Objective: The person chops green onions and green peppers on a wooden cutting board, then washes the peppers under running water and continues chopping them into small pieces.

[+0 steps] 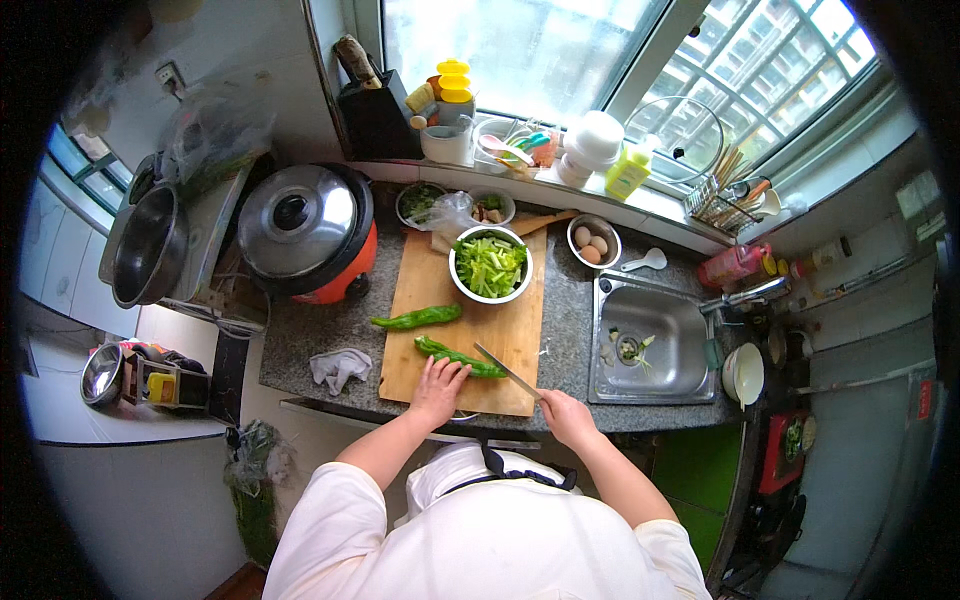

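A long green pepper (487,367) lies across the wooden cutting board (409,274) near its front edge. My left hand (441,388) presses down on the pepper's middle, fingers over it. In my right hand (568,413) is the handle of a kitchen knife (510,372); its blade slants over the pepper's right end. Whether the edge has cut in, I cannot tell. A second green pepper (420,317) lies whole a little farther back. Behind it on the board stands a white-rimmed bowl (491,301) full of chopped light-green vegetable.
Left of the board are a crumpled cloth (341,370) and a lidded red electric cooker (337,270). To the right is a steel sink (652,322) with scraps around its drain. A bowl of eggs (592,238) and a white spoon (646,260) sit behind it.
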Demonstrator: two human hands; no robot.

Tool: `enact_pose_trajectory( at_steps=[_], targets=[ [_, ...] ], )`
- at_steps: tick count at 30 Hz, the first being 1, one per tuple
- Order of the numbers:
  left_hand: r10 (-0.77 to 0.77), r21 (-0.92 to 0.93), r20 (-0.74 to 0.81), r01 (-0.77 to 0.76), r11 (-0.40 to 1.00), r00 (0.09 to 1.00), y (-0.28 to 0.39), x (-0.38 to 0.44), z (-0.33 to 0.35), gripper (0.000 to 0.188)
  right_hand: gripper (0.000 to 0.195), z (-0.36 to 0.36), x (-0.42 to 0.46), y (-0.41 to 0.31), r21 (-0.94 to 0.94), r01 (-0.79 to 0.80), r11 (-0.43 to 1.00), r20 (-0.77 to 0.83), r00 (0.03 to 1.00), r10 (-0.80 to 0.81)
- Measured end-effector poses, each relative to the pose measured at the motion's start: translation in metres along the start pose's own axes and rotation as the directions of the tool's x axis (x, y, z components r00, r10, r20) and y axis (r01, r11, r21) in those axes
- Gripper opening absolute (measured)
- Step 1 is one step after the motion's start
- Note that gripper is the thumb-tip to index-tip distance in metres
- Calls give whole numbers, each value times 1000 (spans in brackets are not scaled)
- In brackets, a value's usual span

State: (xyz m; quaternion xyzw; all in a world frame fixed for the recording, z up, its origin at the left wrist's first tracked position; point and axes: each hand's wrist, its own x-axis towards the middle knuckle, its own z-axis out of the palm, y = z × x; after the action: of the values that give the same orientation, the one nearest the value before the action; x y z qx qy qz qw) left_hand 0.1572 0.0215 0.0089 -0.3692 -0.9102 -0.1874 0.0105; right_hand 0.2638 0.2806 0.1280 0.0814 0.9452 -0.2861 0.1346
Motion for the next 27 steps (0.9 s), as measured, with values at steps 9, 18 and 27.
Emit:
enact_pose_trajectory(
  at_steps=[9, 18, 27],
  targets=[
    [142, -103, -6, -142, 985, 990, -10, 2, -13, 45, 26, 2, 12, -6, 69, -86, 994, 12, 996, 86],
    [56, -119, 42, -50, 992, 998, -6, -6, -12, 52, 28, 8, 39, -56, -287, 140, 948, 214, 974, -79],
    [53, -125, -8, -54, 991, 999, -15, -10, 13, 47, 20, 4, 49, -81, -286, 281, 916, 137, 958, -251]
  ],
)
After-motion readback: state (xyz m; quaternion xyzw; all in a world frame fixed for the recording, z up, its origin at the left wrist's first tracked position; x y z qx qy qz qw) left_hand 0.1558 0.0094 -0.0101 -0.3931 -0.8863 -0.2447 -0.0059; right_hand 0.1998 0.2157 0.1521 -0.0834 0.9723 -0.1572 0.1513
